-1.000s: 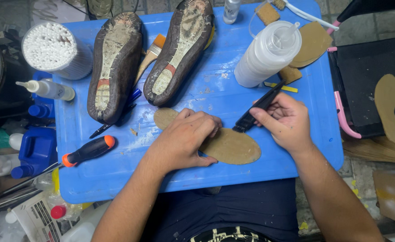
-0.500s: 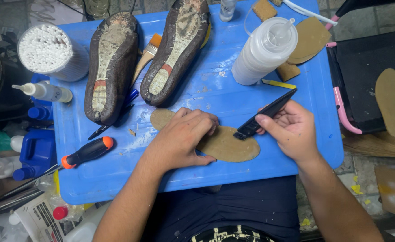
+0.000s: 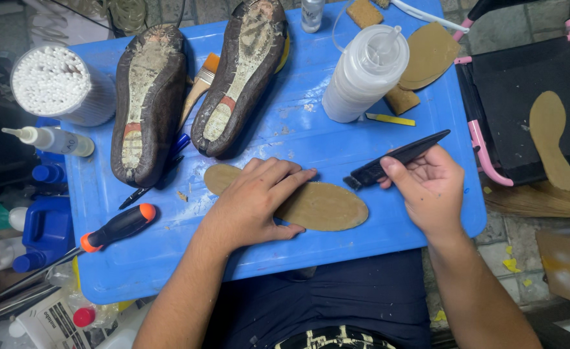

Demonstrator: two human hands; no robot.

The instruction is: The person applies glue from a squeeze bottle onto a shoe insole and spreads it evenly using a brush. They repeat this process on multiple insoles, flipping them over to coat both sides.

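A flat tan insole-shaped cut-out (image 3: 320,205) is pinned on the blue plastic tray (image 3: 388,226) under the spread left hand (image 3: 256,203), while a slim black brush-like tool (image 3: 398,157) is gripped in the right hand (image 3: 427,187), raised just beside the cut-out's toe end. The working of the cut-out's surface appears to be in hand; next, the tool's tip would need lowering onto the exposed end, with the left palm kept flat.

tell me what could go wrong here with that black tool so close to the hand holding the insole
1. The left hand lies flat on the tan insole, fingertips pointing at the black tool in the right hand; a slip of its tip could catch those fingers.
2. The insole is only pressed down, not clamped, so it may skid on the blue tray.
3. The squeeze bottle lies tilted just beyond the tool; a wide stroke might knock it.
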